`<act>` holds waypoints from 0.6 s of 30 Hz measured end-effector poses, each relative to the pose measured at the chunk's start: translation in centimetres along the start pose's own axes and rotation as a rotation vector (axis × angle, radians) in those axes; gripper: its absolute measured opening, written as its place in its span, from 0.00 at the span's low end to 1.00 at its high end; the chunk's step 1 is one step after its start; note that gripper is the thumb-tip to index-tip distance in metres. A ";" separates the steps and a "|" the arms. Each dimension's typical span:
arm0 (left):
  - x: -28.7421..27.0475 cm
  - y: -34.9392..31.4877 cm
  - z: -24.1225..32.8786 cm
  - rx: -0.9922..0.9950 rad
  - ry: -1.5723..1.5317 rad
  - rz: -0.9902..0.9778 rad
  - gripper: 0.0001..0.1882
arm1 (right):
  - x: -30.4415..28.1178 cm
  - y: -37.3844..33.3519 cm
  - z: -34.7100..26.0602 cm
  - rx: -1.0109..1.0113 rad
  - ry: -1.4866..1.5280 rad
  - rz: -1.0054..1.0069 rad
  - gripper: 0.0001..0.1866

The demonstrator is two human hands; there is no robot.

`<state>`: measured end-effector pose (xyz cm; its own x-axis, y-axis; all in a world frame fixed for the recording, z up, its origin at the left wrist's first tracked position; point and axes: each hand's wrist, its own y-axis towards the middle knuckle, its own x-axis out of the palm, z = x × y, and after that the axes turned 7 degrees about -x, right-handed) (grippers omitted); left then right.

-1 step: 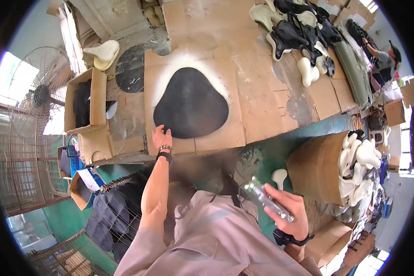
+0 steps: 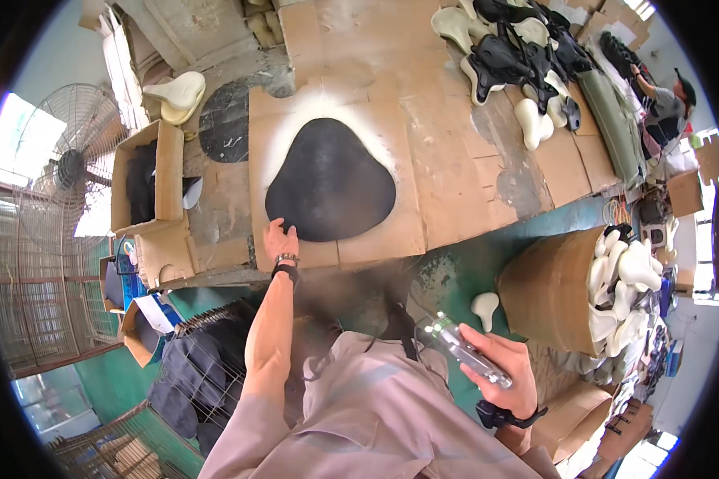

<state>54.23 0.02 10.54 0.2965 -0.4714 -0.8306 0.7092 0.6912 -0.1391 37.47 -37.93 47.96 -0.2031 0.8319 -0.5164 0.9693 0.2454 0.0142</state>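
Observation:
A rounded triangular piece of black material (image 2: 331, 184), like a saddle cover, lies flat on the cardboard-covered table in front of me. At its lower left edge rests my left hand (image 2: 280, 241); the fingertips touch the rim, with thumb and forefinger apart. My right hand (image 2: 503, 363) is closed around a slim silver spray gun (image 2: 465, 350) with a greenish front end, held low in front of my body, away from the table. The black piece is surrounded by a whitish haze on the cardboard (image 2: 264, 128).
White and black bicycle saddles (image 2: 527, 56) are heaped at the table's far right. On the left stand a cardboard box (image 2: 170, 176) with black pieces and a pale saddle (image 2: 182, 90). A large carton (image 2: 547, 291) of white saddles stands right. A fan (image 2: 72, 164) and a person (image 2: 669, 104) are farther off.
The spray gun in my right hand has tilted slightly, its front end shifting a little. My left hand stays at the black piece's edge.

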 end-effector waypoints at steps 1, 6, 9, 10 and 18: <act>-0.9 -0.8 1.0 -0.017 0.030 0.005 0.18 | -0.2 -0.5 0.2 0.002 -0.026 0.052 0.30; -1.0 -0.3 1.6 0.049 0.112 0.038 0.17 | -2.3 -1.4 1.3 0.030 -0.112 0.002 0.30; -0.4 -1.0 2.9 0.095 -0.044 0.137 0.15 | -2.1 -1.5 2.1 0.067 -0.100 0.121 0.30; -0.5 -1.0 3.5 0.118 -0.127 0.198 0.14 | -2.0 -1.3 2.3 0.086 -0.089 0.138 0.31; 0.6 5.4 5.5 -0.471 -1.921 -0.863 0.07 | -1.1 0.5 4.8 -0.013 -0.012 0.059 0.26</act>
<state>61.78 0.45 12.28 0.3963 -0.2754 0.8758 0.9064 -0.0343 -0.4210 38.87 -41.13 44.42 -0.1439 0.8390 -0.5248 0.9776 0.2027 0.0560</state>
